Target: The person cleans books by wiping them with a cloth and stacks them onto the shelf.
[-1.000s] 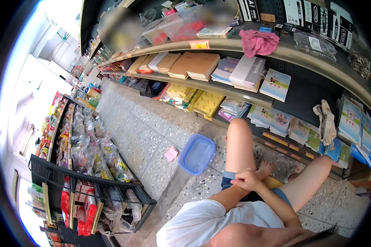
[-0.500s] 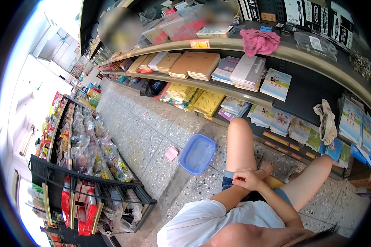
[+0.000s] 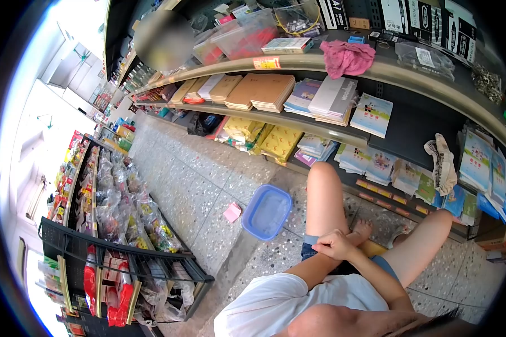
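My right hand (image 3: 331, 245) lies across my left forearm near the wrist, its fingers curled in and nothing seen in them. The left forearm passes beneath it, and my left hand (image 3: 355, 238) is mostly hidden near my bare foot (image 3: 363, 227); its fingers cannot be made out. Both arms are crossed in front of my lap, between bent knees. On the floor beyond the knee sits a blue plastic basin (image 3: 267, 212), apart from both hands. A pink piece of paper or cloth (image 3: 232, 212) lies beside it.
Shelves of notebooks (image 3: 272, 91) and booklets (image 3: 371, 115) run in front of me. A pink cloth (image 3: 347, 58) hangs over the upper shelf edge, and pale patterned gloves or cloth (image 3: 441, 165) drape lower right. A rack of bagged goods (image 3: 112, 191) stands left.
The view has shifted slightly, moving the shelves a little left. My right hand's fingers are curled closer together. The arms stay crossed, and the basin has not been moved.
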